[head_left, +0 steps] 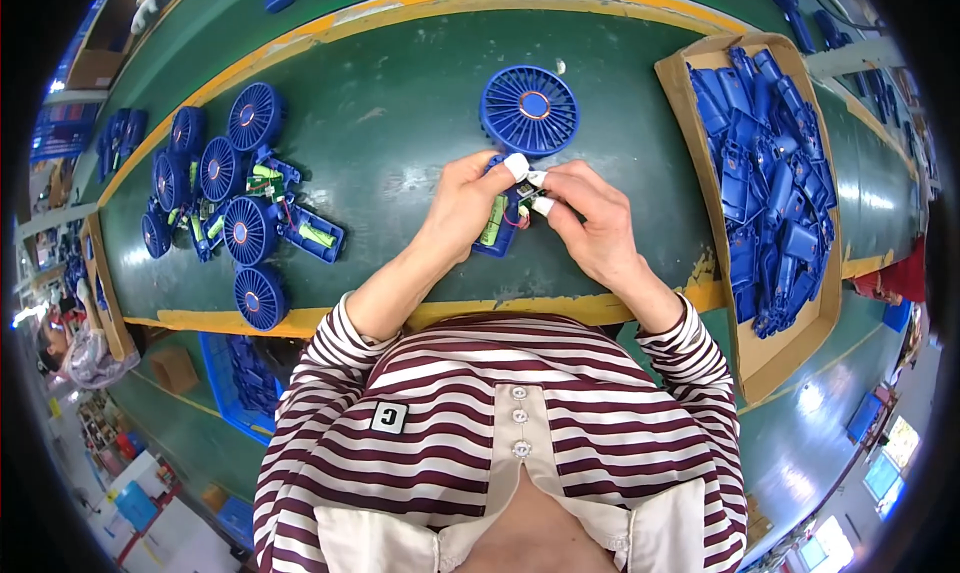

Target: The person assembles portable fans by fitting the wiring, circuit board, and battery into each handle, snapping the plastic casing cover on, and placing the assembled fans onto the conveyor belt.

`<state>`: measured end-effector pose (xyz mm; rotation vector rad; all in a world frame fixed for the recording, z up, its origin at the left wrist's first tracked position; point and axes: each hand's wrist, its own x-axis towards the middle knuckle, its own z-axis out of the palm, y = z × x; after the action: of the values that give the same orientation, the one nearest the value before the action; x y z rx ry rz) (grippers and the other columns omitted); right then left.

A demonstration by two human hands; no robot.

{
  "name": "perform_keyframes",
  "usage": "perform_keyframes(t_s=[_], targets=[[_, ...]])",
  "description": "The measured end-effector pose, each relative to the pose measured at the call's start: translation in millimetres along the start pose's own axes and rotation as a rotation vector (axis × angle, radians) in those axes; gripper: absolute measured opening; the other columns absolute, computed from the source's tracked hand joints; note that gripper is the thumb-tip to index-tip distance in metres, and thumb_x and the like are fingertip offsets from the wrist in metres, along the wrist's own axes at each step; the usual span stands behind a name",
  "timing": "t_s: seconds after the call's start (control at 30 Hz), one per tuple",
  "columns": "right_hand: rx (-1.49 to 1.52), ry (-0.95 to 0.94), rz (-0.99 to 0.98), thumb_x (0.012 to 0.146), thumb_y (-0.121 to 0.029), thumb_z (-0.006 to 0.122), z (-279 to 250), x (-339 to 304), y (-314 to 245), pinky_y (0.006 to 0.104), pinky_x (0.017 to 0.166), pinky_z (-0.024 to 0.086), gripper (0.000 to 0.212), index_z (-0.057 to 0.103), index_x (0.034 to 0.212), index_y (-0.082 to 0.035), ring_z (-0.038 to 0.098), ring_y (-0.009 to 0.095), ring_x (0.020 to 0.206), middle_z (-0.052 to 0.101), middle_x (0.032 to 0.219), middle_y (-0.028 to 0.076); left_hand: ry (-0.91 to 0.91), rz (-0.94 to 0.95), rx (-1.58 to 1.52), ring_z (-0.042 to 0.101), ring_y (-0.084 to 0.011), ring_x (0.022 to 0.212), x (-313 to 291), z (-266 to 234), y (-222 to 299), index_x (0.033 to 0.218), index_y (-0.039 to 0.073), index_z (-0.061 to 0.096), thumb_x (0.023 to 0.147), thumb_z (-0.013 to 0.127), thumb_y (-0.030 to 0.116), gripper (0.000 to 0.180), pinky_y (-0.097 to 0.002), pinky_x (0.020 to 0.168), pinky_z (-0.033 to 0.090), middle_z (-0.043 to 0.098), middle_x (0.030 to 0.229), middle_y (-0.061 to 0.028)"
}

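Note:
A blue handheld fan [552,138] lies on the green table in front of me, its round grille pointing away and its handle uncovered. Inside the handle show a green battery cell [492,220], a small circuit board [526,190] and thin red wires. My left hand [462,205] is closed around the handle near the grille, its thumb in a white finger cover pressing by the board. From the other side, my right hand [592,216] reaches in with two white-covered fingertips pinched at the board. What exactly they grip is too small to make out.
Several more blue fans [248,230] with exposed cells and boards are grouped on the left of the table. On the right, a cardboard tray [735,358] holds a heap of blue plastic shells. A blue crate [225,393] stands below the table's near edge at left.

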<state>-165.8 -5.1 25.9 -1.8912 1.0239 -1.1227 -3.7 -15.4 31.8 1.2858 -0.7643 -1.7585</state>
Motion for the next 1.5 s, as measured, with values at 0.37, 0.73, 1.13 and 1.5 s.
perform_keyframes(t_s=[0.37, 0.73, 1.13, 1.5], targets=[[-0.075, -0.121, 0.074, 0.07, 0.008, 0.057, -10.6, 6.8, -12.0, 0.0292, 0.056, 0.045, 0.017, 0.057, 0.086, 0.002, 0.057, 0.024, 0.064, 0.057, 0.08, 0.011, -0.117, -0.214, -0.115, 0.059, -0.0201, 0.053, -4.6, -8.2, 17.9, 0.089, -0.006, 0.056, 0.084, 0.047, 0.013, 0.021, -0.0284, 0.048, 0.05, 0.06, 0.073, -0.0146], [-0.14, -0.192, -0.012, 0.067, 0.011, 0.056, -19.0, 15.2, -25.3, 0.0268, 0.052, 0.043, 0.015, 0.055, 0.08, 0.003, 0.057, 0.019, 0.06, 0.055, 0.074, 0.01, -0.508, -0.307, -0.068, 0.062, -0.0207, 0.07, 2.2, -23.4, 11.5, 0.105, -0.004, 0.053, 0.071, 0.043, -0.003, 0.035, -0.0289, 0.067, 0.052, 0.062, 0.088, -0.0148], [-0.425, 0.118, -0.336, 0.055, 0.001, 0.062, -5.7, 8.9, -9.3, 0.0418, 0.078, 0.041, 0.024, 0.057, 0.077, -0.004, 0.055, 0.027, 0.081, 0.057, 0.089, 0.009, -0.211, -0.216, -0.405, 0.061, -0.0197, 0.08, -5.6, 0.5, 2.1, 0.104, -0.001, 0.053, 0.089, 0.04, 0.024, 0.031, -0.0305, 0.071, 0.05, 0.061, 0.094, -0.012], [-0.504, 0.096, -0.483, 0.056, 0.003, 0.061, -2.2, 5.2, 6.9, 0.0515, 0.095, 0.029, 0.019, 0.055, 0.073, -0.003, 0.057, 0.026, 0.09, 0.06, 0.085, 0.007, -0.004, -0.222, -0.345, 0.056, -0.0099, 0.076, -8.7, 11.3, 1.5, 0.098, 0.004, 0.055, 0.088, 0.045, 0.021, 0.022, -0.0255, 0.061, 0.047, 0.057, 0.087, -0.0029]])
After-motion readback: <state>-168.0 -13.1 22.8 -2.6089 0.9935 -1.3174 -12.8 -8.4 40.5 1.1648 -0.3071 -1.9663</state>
